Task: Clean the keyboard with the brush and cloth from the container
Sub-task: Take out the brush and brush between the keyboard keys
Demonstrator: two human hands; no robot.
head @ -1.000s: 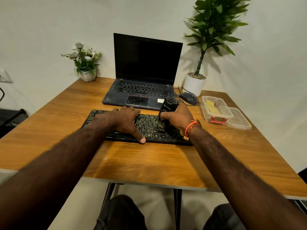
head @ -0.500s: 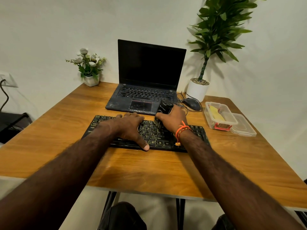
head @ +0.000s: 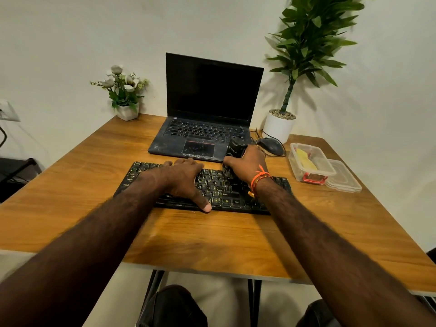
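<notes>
A black keyboard (head: 219, 192) with yellow-lit keys lies across the middle of the wooden table (head: 94, 208). My left hand (head: 184, 179) rests flat on its left half, fingers spread and thumb at the front edge. My right hand (head: 247, 164) grips a black brush (head: 234, 149) by its handle, with the bristle end down on the keys near the keyboard's upper right. A clear container (head: 306, 161) at the right holds a yellow cloth (head: 305, 159).
An open laptop (head: 207, 128) stands behind the keyboard. A mouse (head: 271, 146) with its cable lies right of it. The container's lid (head: 344, 177) sits beside the container. A flower pot (head: 125, 100) and a tall potted plant (head: 280, 126) stand at the back.
My right hand has drawn the brush from the keyboard's middle rows up toward its far edge. The left hand has stayed on the keyboard. The camera tilted down slightly.
</notes>
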